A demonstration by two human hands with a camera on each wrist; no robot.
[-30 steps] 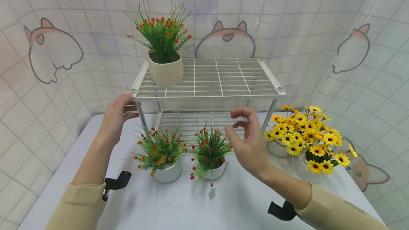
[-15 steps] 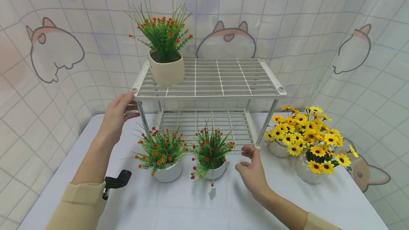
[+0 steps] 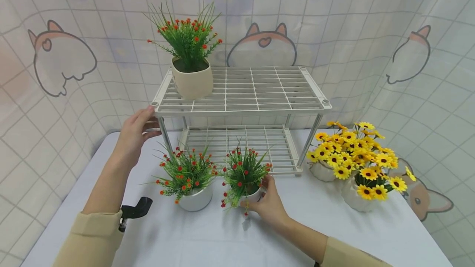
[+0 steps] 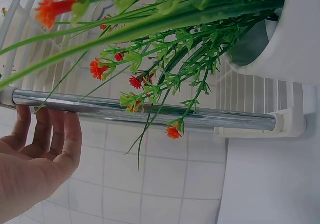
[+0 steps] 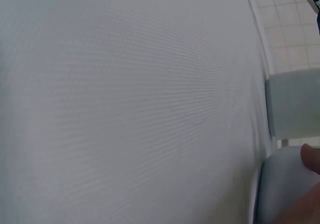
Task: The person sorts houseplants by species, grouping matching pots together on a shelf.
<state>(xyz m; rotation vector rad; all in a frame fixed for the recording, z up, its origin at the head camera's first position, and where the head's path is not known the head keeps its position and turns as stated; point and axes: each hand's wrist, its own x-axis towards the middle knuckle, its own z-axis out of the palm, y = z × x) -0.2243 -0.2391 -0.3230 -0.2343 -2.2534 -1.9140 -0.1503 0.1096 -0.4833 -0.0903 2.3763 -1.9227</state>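
Observation:
A white two-tier wire shelf stands on the table. At its front left corner my left hand holds on, fingertips against the metal post in the left wrist view. My right hand grips a small white pot of red-flowered grass, the potted plant, thumb in front and fingers at its right side. The right wrist view shows only my thumb on the pot. Left of it sits another red-flowered potted plant. A cream-potted plant stands on the upper tier's left.
Two pots of yellow daisy-like flowers stand right of the shelf. A white cloth covers the table. A tiled-pattern curtain hangs behind and at both sides.
My right hand has come down from in front of the shelf, past its right front foot, and moved left to take hold of the nearer right pot. My left hand stays at the corner.

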